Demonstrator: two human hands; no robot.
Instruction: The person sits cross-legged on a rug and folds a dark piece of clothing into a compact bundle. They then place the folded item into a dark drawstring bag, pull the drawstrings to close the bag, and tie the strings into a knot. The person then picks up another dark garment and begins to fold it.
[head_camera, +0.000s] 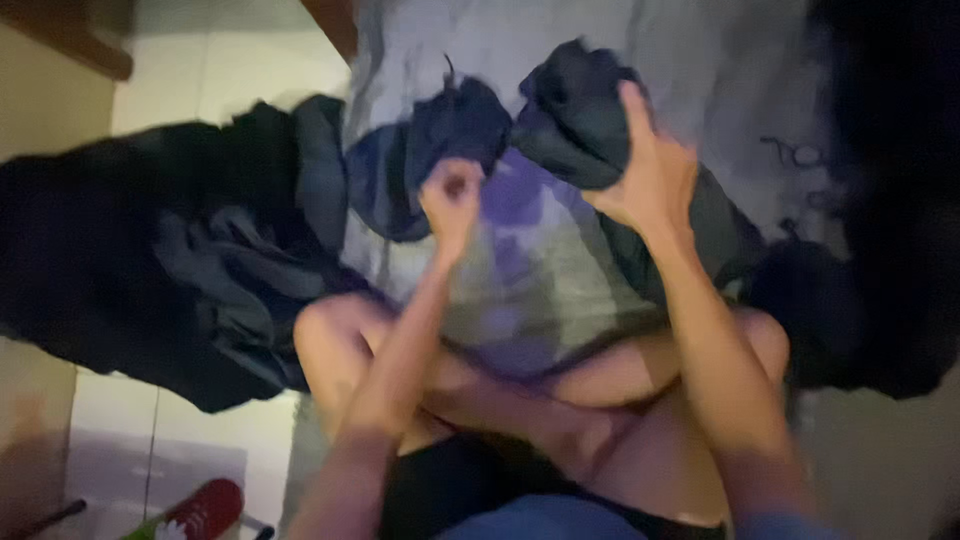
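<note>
**Two hands gripping dark clothing over a blanket**

Head view: the whole picture is blurring, so fabric edges and seams are hard to make out, and the right edge is sinking into a black mass whose shape cannot be told. The person's forearms are running in from the bottom edge, with bare knees showing beneath them.

No container is showing; the clothes are lying loose. The left hand (450, 200) is curling into a fist, closing around a bunch of the dark blue garment (440, 135), which is rising just above that fist. The right hand (650, 170) is half open, fingers spread and pressing into the dark grey garment (575, 110), gripping a fold of it from the side. The two garments are sitting just beside each other, between and beyond the hands; whether they are one piece cannot be told.

Under both hands a pale blanket (540, 270) with purple patches is spreading. Left of the left hand a heap of black clothes (170, 250) is lying on the tiled floor (220, 60). Near the bottom left corner a red shoe (205, 508) is showing.
</note>
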